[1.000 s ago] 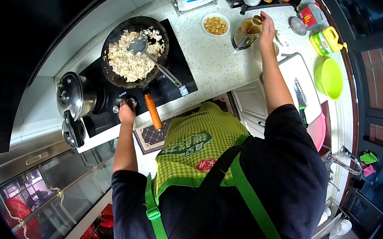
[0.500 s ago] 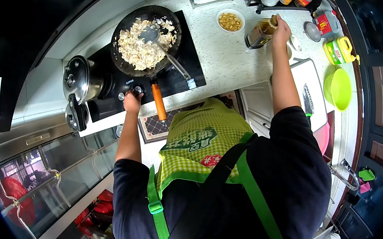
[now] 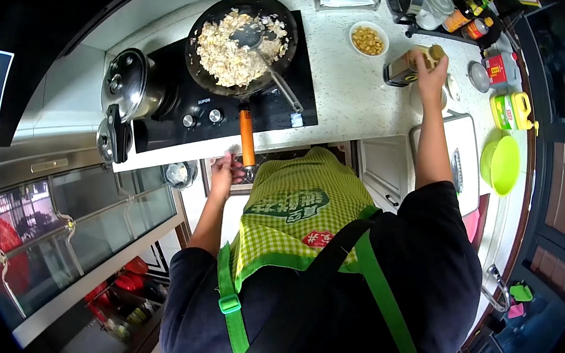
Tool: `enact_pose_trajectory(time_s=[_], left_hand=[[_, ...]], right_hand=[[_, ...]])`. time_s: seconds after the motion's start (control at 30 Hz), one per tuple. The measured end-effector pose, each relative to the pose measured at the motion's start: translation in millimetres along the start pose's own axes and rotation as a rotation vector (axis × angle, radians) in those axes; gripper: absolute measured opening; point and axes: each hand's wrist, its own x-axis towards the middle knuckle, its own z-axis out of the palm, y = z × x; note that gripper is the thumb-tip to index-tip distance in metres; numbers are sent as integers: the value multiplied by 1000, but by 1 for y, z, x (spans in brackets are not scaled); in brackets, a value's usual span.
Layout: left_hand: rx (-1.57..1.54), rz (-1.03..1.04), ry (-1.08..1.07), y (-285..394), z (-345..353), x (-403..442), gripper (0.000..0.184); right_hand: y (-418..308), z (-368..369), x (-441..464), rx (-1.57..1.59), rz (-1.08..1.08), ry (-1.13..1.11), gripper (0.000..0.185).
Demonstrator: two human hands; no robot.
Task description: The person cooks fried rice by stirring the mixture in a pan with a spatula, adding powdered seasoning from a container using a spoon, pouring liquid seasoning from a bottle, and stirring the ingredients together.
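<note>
My right hand (image 3: 431, 74) grips a square brown-glass bottle (image 3: 403, 68) near its cap, at the right of the counter. My left hand (image 3: 226, 174) is off the stove knobs (image 3: 216, 115), below the counter's front edge, with loosely parted fingers and nothing visible in them. Just right of it is the wok's orange handle (image 3: 247, 139); I see no clear grip on it. Fried rice fills the black wok (image 3: 288, 45), which sits on the black cooktop (image 3: 154, 131). A metal spatula (image 3: 281, 85) rests in the rice, its handle leaning over the rim.
A pressure cooker (image 3: 130, 86) stands left of the wok. Behind the bottle is a white bowl of golden-brown pieces (image 3: 368, 40). Sauce bottles (image 3: 462, 16), a red-labelled jug (image 3: 502, 69), a yellow jug (image 3: 511, 111), a green basin (image 3: 502, 166) and a cutting board (image 3: 462, 133) line the right side.
My left hand has left the stove knob and moved down and right beside the wok handle. My right hand still holds the bottle on the counter. The camera view has shifted slightly.
</note>
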Motion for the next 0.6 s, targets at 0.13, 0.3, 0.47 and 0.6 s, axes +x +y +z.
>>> enact_pose_trajectory(time_s=[0.13, 0.3, 0.47, 0.6], left_hand=[[-263, -147, -202, 31, 46, -29, 51], [-334, -107, -337, 63, 68, -28, 44], [-194, -78, -352, 70, 89, -20, 25], [-302, -96, -357, 74, 100, -13, 22]], right_hand=[[6, 10, 26, 73, -4, 93, 49], [27, 20, 49, -25, -60, 121, 55], [-8, 13, 49, -520, -299, 385, 75], [-152, 21, -28, -37, 202, -617, 38]])
